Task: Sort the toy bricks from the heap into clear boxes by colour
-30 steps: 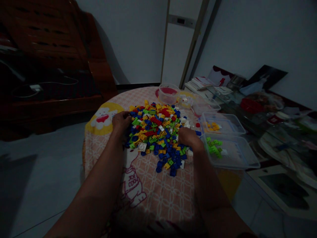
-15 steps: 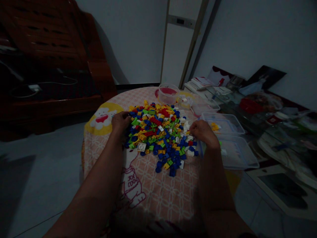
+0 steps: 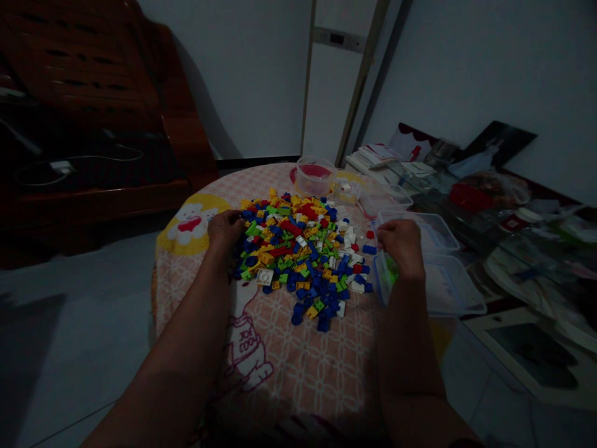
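A heap of mixed toy building bricks (image 3: 298, 242) in red, yellow, blue, green and white covers the middle of the round table. At its left edge my left hand (image 3: 226, 230) touches the bricks with bent, closed fingers; its fingertips are in shadow. My right hand (image 3: 401, 244) hovers over the clear plastic boxes to the right of the heap. Its fingers are pinched together, and whatever they hold is too small and dark to make out. Green bricks (image 3: 392, 269) lie in the near clear box (image 3: 450, 286), partly behind my right wrist. The far clear box (image 3: 441, 233) is partly covered by the hand.
A round clear tub (image 3: 315, 177) and a flat clear container (image 3: 387, 200) stand at the back of the patterned tablecloth (image 3: 312, 367). A cluttered glass table (image 3: 438, 180) adjoins on the right. A wooden bench (image 3: 102, 118) is at the back left.
My right hand has moved right, from the heap's right edge to over the clear boxes. Green bricks and a few loose bricks it covered now show. My left hand stays at the heap.
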A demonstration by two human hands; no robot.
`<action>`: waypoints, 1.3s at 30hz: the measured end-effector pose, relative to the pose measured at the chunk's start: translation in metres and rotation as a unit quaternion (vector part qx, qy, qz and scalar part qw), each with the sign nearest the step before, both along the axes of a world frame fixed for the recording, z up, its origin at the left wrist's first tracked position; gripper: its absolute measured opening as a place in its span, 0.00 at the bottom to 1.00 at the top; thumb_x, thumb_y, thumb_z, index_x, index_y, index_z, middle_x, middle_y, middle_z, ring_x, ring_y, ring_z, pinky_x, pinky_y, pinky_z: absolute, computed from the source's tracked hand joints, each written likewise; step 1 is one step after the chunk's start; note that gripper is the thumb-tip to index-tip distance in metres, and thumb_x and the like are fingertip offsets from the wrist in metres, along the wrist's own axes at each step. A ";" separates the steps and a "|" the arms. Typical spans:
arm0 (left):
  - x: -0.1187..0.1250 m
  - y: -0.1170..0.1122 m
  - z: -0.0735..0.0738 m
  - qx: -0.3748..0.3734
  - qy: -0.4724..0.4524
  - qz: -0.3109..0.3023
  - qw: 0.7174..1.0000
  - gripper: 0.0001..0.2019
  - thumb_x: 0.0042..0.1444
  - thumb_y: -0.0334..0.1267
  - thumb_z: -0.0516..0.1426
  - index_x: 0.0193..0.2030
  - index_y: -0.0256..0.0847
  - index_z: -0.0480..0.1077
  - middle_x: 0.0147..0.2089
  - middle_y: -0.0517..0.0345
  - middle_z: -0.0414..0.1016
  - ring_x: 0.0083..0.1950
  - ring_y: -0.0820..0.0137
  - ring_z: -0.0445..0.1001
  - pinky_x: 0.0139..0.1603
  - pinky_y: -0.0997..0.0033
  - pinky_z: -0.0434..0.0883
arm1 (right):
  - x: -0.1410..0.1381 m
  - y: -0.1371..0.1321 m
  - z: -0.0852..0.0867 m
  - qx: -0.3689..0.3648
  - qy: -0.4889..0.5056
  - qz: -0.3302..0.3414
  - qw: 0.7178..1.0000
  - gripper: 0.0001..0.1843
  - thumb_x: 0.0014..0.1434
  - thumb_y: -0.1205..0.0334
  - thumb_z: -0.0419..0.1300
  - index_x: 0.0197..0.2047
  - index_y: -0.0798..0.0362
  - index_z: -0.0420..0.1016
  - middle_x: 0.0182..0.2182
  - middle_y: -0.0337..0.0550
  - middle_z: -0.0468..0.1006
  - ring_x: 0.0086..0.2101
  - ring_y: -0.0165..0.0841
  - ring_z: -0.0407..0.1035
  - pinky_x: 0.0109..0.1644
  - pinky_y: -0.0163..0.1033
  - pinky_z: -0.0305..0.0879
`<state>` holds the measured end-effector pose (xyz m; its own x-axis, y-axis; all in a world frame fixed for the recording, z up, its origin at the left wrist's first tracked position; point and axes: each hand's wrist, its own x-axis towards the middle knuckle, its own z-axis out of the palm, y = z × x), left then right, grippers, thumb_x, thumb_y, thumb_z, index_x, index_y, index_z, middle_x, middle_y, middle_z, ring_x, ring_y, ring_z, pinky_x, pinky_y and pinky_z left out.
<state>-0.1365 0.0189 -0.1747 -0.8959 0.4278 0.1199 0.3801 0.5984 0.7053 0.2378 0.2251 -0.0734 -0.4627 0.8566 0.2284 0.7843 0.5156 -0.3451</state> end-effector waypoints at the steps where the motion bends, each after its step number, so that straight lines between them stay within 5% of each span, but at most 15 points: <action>1: 0.000 0.000 0.001 -0.003 0.000 0.002 1.000 0.23 0.59 0.37 0.62 0.61 0.41 0.85 0.57 0.47 0.89 0.58 0.54 0.85 0.62 0.61 0.78 | -0.007 -0.007 0.003 -0.036 -0.018 0.018 0.999 0.15 0.64 0.68 0.61 0.43 0.58 0.91 0.32 0.51 0.88 0.34 0.39 0.82 0.43 0.39 0.74; 9: 0.004 -0.001 0.005 -0.004 -0.004 -0.001 1.000 0.24 0.59 0.38 0.61 0.61 0.40 0.85 0.56 0.47 0.89 0.58 0.53 0.85 0.62 0.60 0.77 | -0.054 -0.062 0.015 -0.144 -0.254 0.192 0.937 0.07 0.63 0.70 0.69 0.42 0.57 0.92 0.35 0.50 0.89 0.37 0.36 0.82 0.39 0.34 0.67; 17: 0.006 -0.003 0.007 -0.007 -0.001 -0.009 1.000 0.25 0.58 0.38 0.61 0.62 0.41 0.84 0.58 0.47 0.88 0.60 0.53 0.84 0.64 0.60 0.77 | -0.076 -0.079 0.000 -0.131 -0.352 0.257 0.890 0.16 0.60 0.64 0.75 0.51 0.54 0.91 0.47 0.54 0.91 0.46 0.43 0.85 0.45 0.35 0.71; 28: 0.006 -0.002 0.006 0.002 -0.004 0.000 1.000 0.23 0.58 0.38 0.61 0.59 0.42 0.85 0.56 0.49 0.88 0.60 0.54 0.84 0.64 0.61 0.76 | -0.054 -0.051 -0.002 -0.145 -0.160 0.257 0.942 0.07 0.61 0.72 0.66 0.35 0.57 0.87 0.34 0.44 0.86 0.35 0.32 0.76 0.36 0.33 0.61; 39: 0.002 -0.001 0.004 -0.008 -0.006 -0.001 1.000 0.24 0.59 0.37 0.61 0.62 0.40 0.84 0.58 0.46 0.88 0.60 0.52 0.84 0.64 0.60 0.76 | -0.020 -0.025 0.011 -0.091 -0.072 0.061 0.991 0.08 0.65 0.65 0.66 0.38 0.56 0.89 0.31 0.46 0.86 0.33 0.35 0.79 0.42 0.36 0.69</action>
<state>-0.1342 0.0176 -0.1708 -0.8965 0.4310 0.1028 0.3732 0.6092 0.6997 0.2180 0.2004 -0.0628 -0.5823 0.8130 -0.0002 0.7676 0.5498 -0.3295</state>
